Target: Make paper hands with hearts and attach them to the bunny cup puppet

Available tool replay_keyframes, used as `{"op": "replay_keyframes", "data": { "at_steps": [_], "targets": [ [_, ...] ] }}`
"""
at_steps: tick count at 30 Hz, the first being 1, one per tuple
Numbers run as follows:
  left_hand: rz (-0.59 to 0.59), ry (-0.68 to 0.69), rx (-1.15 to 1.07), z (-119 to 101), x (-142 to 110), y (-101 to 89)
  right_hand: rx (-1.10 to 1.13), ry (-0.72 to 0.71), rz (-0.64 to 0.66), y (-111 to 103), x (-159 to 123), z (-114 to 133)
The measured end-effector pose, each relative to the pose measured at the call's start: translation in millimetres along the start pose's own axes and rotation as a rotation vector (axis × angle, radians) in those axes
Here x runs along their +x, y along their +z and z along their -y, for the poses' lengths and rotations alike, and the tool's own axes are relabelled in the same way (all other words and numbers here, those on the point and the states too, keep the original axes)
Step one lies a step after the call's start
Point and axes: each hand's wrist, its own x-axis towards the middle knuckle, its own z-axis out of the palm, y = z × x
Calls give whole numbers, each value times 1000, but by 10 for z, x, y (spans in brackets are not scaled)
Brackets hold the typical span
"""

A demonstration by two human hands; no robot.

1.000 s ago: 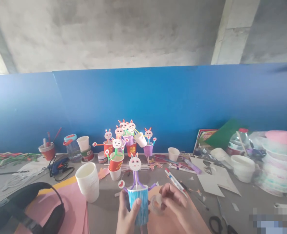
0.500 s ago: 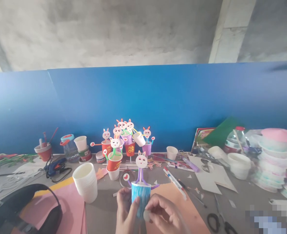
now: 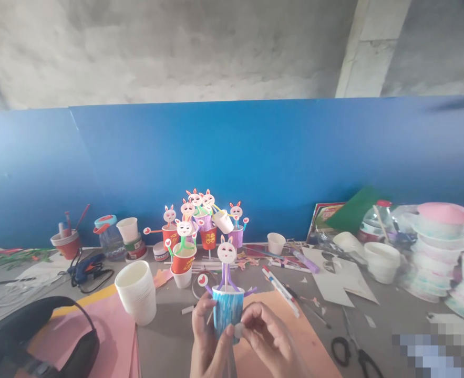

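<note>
A paper cup coloured in blue streaks stands upright in my left hand, whose fingers and thumb wrap its left side. From the cup rises a white rabbit-face disc on a stick, with purple arms bent over the rim. The left arm ends in a small white disc with a red heart. My right hand pinches a small pale round piece between thumb and fingertips, close against the cup's lower right side. Whether the piece touches the cup I cannot tell.
Several finished rabbit cups stand behind. At left are a white cup stack, pink paper and a glue gun. Orange paper, markers, scissors and painted bowl stacks lie to the right.
The blue cup has risen slightly and the rabbit face has tipped a little. My right hand has brought the pale piece up, closer to my left thumb. The camera view has shifted slightly.
</note>
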Motion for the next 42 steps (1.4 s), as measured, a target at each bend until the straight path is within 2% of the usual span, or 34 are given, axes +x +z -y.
{"op": "replay_keyframes", "data": {
  "at_steps": [6, 12, 16, 19, 24, 26, 31, 42],
  "targets": [
    [61, 134, 132, -115, -16, -4, 25, -62, -6, -17, 6, 75],
    [137, 75, 313, -199, 25, -68, 30, -108, -47, -10, -2, 45],
    [175, 101, 374, -200, 39, -85, -8, -131, -67, -13, -9, 3],
    [153, 92, 374, -207, 30, -58, -117, -227, -91, -13, -13, 10],
    [139, 59, 402, -205, 20, -65, -414, -500, -97, -20, 0, 31],
    [137, 42, 426, -196, 21, -85, -494, -548, -94, -29, 8, 33],
    [146, 5, 439, -198, 25, -97, -603, -547, -64, -47, 5, 62],
    [161, 81, 511, -270, 29, -72, -729, -546, -94, -31, -17, 103]
  ]
}}
